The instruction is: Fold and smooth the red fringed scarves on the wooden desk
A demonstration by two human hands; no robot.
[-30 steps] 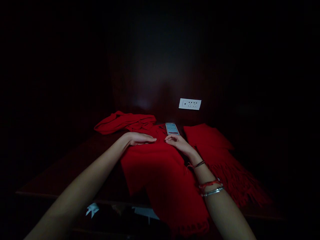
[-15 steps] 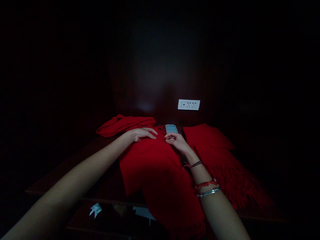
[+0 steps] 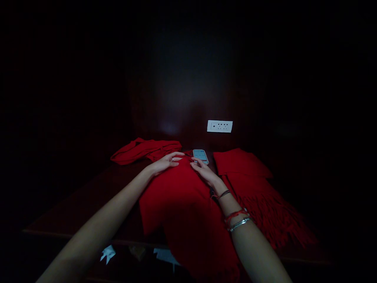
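A red scarf (image 3: 182,196) lies over the dark shelf, its near end hanging past the front edge. At its far edge my left hand (image 3: 166,163) pinches the cloth, with the thumb on the near side and the fingers beyond. A short gap to the right, my right hand (image 3: 204,169) grips the same edge between thumb and fingers. The cloth is slightly raised between both hands. Just behind my right hand lies a phone (image 3: 200,155) with its screen lit.
A bunched red cloth (image 3: 144,149) lies at the back left. On the right is a folded red scarf (image 3: 241,163) with long fringe. A white socket plate (image 3: 220,126) is on the dark back wall. Below the shelf (image 3: 67,220) are white paper scraps (image 3: 108,253).
My hands have closed on the scarf's far edge, and the cloth between them has lifted a little. The phone shows more fully. The view has shifted slightly.
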